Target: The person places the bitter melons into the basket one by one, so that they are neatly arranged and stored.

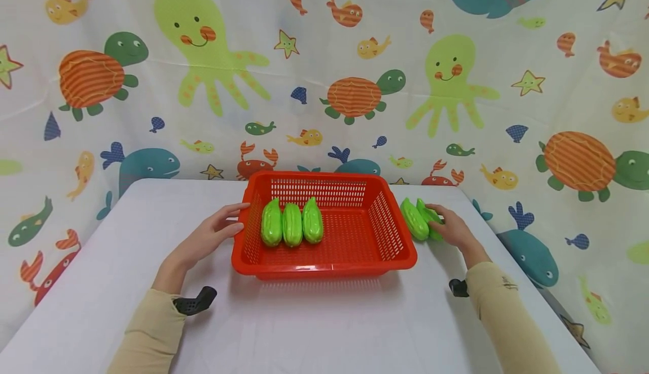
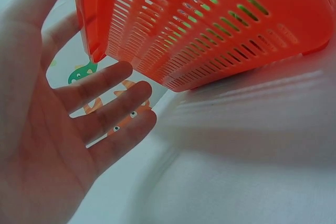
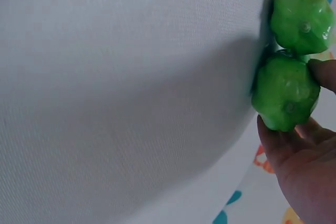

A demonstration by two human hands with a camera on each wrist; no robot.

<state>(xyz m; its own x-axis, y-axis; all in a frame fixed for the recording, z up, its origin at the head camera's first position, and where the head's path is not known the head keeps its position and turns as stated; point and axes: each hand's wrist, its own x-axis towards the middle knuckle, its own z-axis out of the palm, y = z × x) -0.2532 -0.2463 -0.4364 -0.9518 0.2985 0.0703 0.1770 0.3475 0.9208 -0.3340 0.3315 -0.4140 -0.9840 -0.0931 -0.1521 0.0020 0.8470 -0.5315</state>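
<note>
With the dial centred on the basket (image 1: 324,267) and twelve at the curtain (image 1: 314,41), two gourds lie on the table (image 1: 324,323) at three o'clock, just outside the rim. The outer one, the held gourd (image 3: 286,90), is pinched across its sides between the thumb and fingers of the right hand (image 1: 453,228); the inner gourd (image 1: 414,219) lies against it and is not gripped. Three gourds (image 1: 292,225) are laid side by side in the basket, toward nine o'clock. The left hand (image 1: 205,241) is held with fingers spread at the nine o'clock rim; whether the rim is touched cannot be told for sure.

The gourds are probably hollow or moulded plastic, so little weight and little give are to be expected. The glossy skin may be slippery, but purchase should be offered by the lengthwise ridges. The thick middle is best taken, thumb and fingers opposed across it; if held by the narrow tip, which points near twelve, the gourd could be swung or dropped. Damage seems unlikely. Care is called for at the contact with the inner gourd, which could be rolled.
</note>
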